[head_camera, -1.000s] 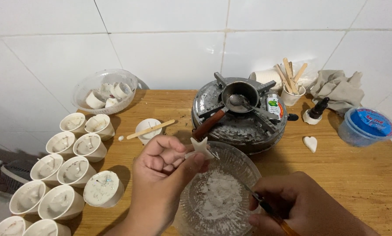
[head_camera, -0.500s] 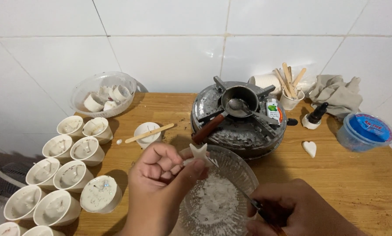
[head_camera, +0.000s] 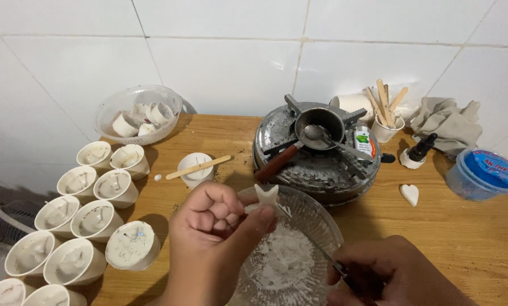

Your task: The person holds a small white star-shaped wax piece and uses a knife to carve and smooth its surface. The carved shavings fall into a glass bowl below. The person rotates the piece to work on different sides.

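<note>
White wax piece (head_camera: 266, 194) | pinched by left-hand fingers (head_camera: 248, 226) | right hand (head_camera: 390, 277) apparently grips tool (head_camera: 336, 266)

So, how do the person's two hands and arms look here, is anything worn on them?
Both hands are bare: the left hand and the right hand show no glove, ring or watch. No sleeve shows on the part of either forearm in view. The fingers carry no tape or markings. The wrists run out of the picture's lower edge.

Eleven white cups (head_camera: 113, 188), two glass bowls (head_camera: 316, 226), one stove (head_camera: 322, 164)
</note>
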